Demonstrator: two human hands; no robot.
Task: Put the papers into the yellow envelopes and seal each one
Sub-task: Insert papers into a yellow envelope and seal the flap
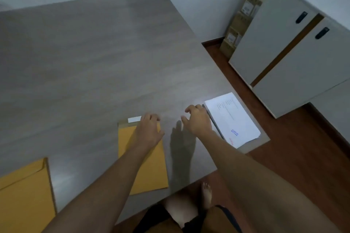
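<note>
1. Left hand [149, 130] rests on the top end of the middle envelope [149, 168], fingers curled down at its flap edge. Can't tell whether the grip is really pinching anything or just pressing.
2. A white strip [134, 119] shows at that flap, just at 9 o'clock from the left fingers.
3. Right hand [198, 120] hovers over the counter [94, 62], fingers loosely spread and curled, grip holding nothing; it's just beside the left edge of the papers [234, 119].
4. The papers sit in a stack at 3 o'clock from the middle envelope, near the counter's right edge.
5. Another envelope [24, 195] lies at 8 o'clock, well apart from both hands.
6. White cabinets [284, 43] and stacked boxes [240, 24] stand off at 2 o'clock.
</note>
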